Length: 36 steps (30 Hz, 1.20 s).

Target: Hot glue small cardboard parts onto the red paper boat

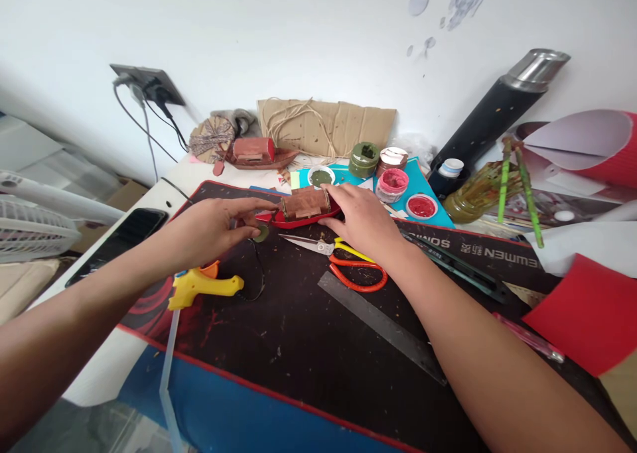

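Note:
A small model boat point(305, 207) with a red hull and a brown arched cover sits at the back of the dark mat. My right hand point(355, 217) curls around its right end, fingers over the far side and thumb at the near side. At the boat's left tip is my left hand point(231, 224), index finger stretched toward the hull. Its thumb rests against a small green disc point(261, 233), partly covered by the thumb. Scissors point(358, 277) with red and yellow handles lie just below my right hand. A yellow glue gun point(206, 288) lies below my left hand.
A metal ruler point(383, 327) and a dark green cutter point(460, 270) lie on the mat point(279, 373). Behind stand open paint pots point(392, 185), another brown boat point(253, 154) and cardboard point(343, 128). A tall flask point(492, 108) is at right, a phone point(119, 244) at left.

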Available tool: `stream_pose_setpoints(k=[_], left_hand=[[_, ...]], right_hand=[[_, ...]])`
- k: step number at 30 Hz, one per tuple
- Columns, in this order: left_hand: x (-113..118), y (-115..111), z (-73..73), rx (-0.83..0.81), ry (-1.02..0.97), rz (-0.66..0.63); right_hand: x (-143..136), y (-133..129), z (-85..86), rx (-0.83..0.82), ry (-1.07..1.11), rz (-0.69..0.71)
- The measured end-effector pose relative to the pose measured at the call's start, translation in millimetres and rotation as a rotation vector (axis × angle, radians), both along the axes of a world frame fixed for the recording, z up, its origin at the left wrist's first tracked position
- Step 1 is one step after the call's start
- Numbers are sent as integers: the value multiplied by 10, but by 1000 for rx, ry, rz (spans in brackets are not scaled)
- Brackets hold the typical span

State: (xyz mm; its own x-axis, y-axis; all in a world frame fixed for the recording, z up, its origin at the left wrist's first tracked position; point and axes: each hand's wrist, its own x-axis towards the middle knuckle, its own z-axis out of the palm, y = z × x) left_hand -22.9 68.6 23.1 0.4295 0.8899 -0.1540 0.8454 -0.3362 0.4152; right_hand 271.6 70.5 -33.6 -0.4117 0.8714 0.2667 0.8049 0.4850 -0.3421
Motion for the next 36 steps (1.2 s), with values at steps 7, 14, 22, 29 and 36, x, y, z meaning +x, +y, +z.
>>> stream_pose_setpoints(k=[7, 14, 22, 29, 36], left_hand=[[-4, 12, -9, -8, -11, -5], [31, -4, 12, 6, 16, -4], [16, 5, 2, 0, 11, -26], [38, -3, 14, -5, 17, -17], [40, -12, 23, -22, 21, -2]], right_hand=[[-1, 3, 3, -9, -5, -6], [7, 14, -25, 19, -2, 9], [6, 10, -21, 36, -24, 10], [3, 11, -15, 27, -11, 12], [0, 8, -8, 2, -6, 6]])
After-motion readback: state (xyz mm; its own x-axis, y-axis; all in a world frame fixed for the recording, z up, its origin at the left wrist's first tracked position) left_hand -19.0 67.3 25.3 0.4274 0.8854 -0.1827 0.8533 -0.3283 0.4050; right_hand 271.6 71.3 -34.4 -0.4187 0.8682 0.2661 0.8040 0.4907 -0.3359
